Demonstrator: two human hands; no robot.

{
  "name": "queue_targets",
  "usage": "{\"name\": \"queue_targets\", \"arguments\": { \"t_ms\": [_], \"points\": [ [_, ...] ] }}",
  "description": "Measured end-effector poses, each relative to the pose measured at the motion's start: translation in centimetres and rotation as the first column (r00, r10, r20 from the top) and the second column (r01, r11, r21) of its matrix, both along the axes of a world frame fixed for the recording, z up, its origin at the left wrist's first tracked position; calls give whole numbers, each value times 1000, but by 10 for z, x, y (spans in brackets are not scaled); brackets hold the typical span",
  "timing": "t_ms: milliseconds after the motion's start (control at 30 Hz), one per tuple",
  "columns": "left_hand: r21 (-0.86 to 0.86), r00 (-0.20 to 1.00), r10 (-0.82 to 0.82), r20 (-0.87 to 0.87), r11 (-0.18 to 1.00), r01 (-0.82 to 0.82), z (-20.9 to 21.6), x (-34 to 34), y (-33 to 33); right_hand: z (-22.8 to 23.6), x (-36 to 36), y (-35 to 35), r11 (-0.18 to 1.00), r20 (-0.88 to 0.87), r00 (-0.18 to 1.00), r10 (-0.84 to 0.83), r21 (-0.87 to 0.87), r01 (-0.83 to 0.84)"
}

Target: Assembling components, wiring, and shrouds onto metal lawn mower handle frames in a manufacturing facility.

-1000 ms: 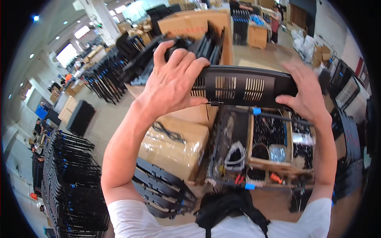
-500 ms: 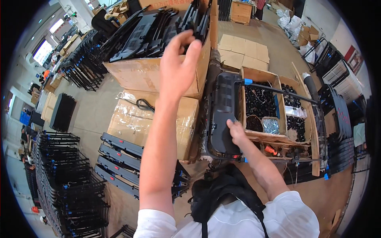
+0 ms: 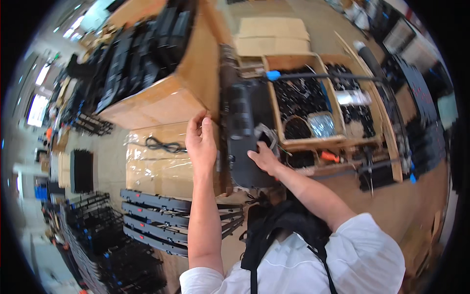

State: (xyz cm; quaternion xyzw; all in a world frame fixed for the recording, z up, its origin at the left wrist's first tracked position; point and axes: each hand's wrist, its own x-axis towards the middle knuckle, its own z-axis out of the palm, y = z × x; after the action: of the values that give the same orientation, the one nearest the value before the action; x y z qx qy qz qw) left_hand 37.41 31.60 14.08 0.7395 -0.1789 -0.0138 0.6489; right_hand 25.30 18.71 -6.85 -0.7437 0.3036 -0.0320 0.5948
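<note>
Illumination: bright; window [image 3: 37, 110] overexposed between 9 and 10 o'clock; specular glare on taped carton [image 3: 152, 170] toward 9 o'clock; motion blur on stacked frames [image 3: 112, 245] at 8 o'clock; periphery bent, corners black.

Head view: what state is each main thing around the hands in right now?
Black panel: lying flat
Left hand: raised clear of the panel, fingers curled, nothing visible in it
Right hand: on the panel, grip unclear
Cardboard box: open, full of black parts
Black cable: coiled, on the taped carton
Taped carton: looks closed
Wooden tray: open, divided, holding small parts
</note>
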Motion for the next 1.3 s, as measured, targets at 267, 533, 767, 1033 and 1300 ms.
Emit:
{"name": "queue_targets", "arguments": {
  "t_ms": [267, 533, 767, 1033, 1300],
  "points": [
    [521, 601, -796, -67, 486, 702, -163, -117, -148, 140, -204, -158, 979, 2, 998, -58, 195, 56],
    [857, 287, -908, -305, -130, 499, -308, -143, -218, 87, -385, -128, 780, -361, 901, -241, 480, 401],
    [810, 100, -889, -446, -354, 467, -304, -147, -237, -29, -376, -155, 695, -441, 823, -358, 463, 551],
    [675, 308, -836, -455, -98, 732, -356, -123, -214, -136, -245, -215, 309, -336, 628, -702, 651, 694],
    [124, 222, -179, -958, 438, 890, -337, -146, -235, -177, -186, -233, 12, -541, 255, -801, 412, 911]
  ]
}}
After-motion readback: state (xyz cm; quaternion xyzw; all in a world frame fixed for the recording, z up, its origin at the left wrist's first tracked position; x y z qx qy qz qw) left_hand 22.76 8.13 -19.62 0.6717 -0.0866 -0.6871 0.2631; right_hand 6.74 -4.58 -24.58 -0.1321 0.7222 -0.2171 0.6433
